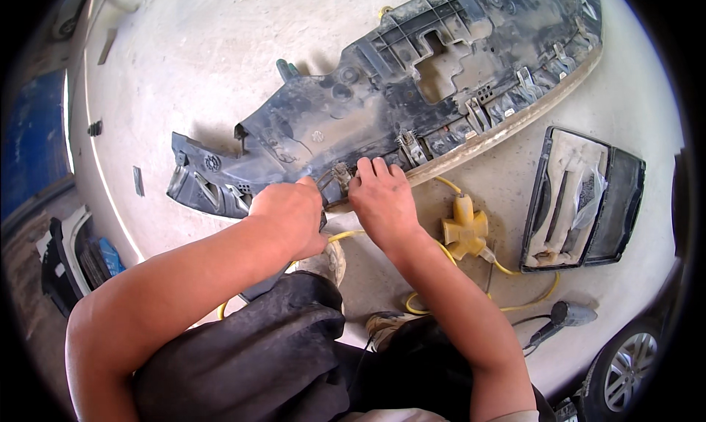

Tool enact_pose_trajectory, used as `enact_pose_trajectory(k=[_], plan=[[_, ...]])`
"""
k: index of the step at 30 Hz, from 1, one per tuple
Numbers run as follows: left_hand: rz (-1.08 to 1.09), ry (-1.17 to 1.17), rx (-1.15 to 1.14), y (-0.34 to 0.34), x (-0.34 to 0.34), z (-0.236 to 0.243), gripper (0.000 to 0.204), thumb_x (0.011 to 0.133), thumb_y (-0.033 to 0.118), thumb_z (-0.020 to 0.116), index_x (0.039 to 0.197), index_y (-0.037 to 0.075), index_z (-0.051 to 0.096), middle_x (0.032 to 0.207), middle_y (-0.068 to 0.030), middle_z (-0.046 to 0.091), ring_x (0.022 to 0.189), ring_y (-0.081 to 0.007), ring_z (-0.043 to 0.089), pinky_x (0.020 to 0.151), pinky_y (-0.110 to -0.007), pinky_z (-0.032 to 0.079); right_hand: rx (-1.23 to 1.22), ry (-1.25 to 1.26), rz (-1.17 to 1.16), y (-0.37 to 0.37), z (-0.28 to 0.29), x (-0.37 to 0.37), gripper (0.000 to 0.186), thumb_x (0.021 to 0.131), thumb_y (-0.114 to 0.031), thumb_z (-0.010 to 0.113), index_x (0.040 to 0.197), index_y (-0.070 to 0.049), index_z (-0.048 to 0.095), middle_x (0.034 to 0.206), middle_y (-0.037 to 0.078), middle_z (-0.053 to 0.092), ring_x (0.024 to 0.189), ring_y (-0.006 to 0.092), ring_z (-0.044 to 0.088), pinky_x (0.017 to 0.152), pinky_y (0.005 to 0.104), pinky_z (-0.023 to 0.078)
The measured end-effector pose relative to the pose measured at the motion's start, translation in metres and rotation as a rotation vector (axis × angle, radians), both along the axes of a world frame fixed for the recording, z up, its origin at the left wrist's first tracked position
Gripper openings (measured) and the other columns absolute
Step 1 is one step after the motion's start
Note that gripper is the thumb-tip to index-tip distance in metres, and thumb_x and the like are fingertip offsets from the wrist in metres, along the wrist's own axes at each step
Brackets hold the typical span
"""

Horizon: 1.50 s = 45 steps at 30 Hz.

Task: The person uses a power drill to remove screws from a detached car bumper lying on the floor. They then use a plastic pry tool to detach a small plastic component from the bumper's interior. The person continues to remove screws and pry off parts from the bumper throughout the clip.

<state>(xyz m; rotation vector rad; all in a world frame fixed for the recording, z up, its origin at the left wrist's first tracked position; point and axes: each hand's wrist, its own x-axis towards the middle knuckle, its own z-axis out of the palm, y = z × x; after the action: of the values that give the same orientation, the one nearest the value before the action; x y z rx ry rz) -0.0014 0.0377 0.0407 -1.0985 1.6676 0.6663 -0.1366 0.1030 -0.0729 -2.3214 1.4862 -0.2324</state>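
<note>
A large, dusty black car bumper [334,124] lies inner side up on the pale floor, slanting from near left to far right. Close to its near edge my left hand [289,214] is closed in a fist. Most of what it grips is hidden; a bit of something dark shows beside the fingers. Just to the right, my right hand [382,201] has its fingers bent over the bumper's near rim, with the thumb out of sight. Between both hands sits a rough, greyish patch [340,176] on the plastic.
A yellow multi-outlet block [465,227] with a yellow cord [447,254] lies right of my hands. Farther right are an opened black case [625,205] and a dark heat gun [572,314]. A car wheel [631,370] stands at the lower right. My knees are close below.
</note>
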Motion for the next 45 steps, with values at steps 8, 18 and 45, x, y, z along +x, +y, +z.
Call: enact_pose_trajectory(k=[8, 18, 45], plan=[[0.003, -0.015, 0.012, 0.0, 0.0, -0.002, 0.059, 0.077, 0.038, 0.073, 0.104, -0.012, 0.058, 0.092, -0.0241, 0.072, 0.086, -0.0367, 0.074, 0.078, -0.042, 0.06, 0.022, 0.043, 0.003, 0.0, 0.003, 0.001, 0.007, 0.08, -0.013, 0.065, 0.078, -0.009, 0.07, 0.096, 0.006, 0.058, 0.098, 0.0223, 0.057, 0.077, 0.035, 0.045], [0.007, -0.021, 0.018, -0.003, 0.001, 0.003, 0.064, 0.078, 0.042, 0.073, 0.109, -0.012, 0.056, 0.095, -0.0232, 0.073, 0.091, -0.0364, 0.073, 0.081, -0.042, 0.059, 0.072, 0.088, 0.019, -0.002, 0.008, 0.003, 0.008, 0.081, -0.014, 0.065, 0.082, -0.01, 0.072, 0.099, 0.006, 0.058, 0.099, 0.0221, 0.057, 0.08, 0.0357, 0.046], [0.232, 0.271, -0.104, 0.035, 0.102, 0.029, 0.079, 0.075, 0.045, 0.076, 0.122, -0.011, 0.047, 0.075, -0.0258, 0.067, 0.076, -0.044, 0.068, 0.071, -0.05, 0.055, 0.011, 0.067, -0.015, 0.001, 0.005, 0.006, 0.004, 0.076, -0.008, 0.067, 0.079, -0.007, 0.07, 0.096, 0.006, 0.058, 0.097, 0.0218, 0.058, 0.08, 0.0367, 0.048]])
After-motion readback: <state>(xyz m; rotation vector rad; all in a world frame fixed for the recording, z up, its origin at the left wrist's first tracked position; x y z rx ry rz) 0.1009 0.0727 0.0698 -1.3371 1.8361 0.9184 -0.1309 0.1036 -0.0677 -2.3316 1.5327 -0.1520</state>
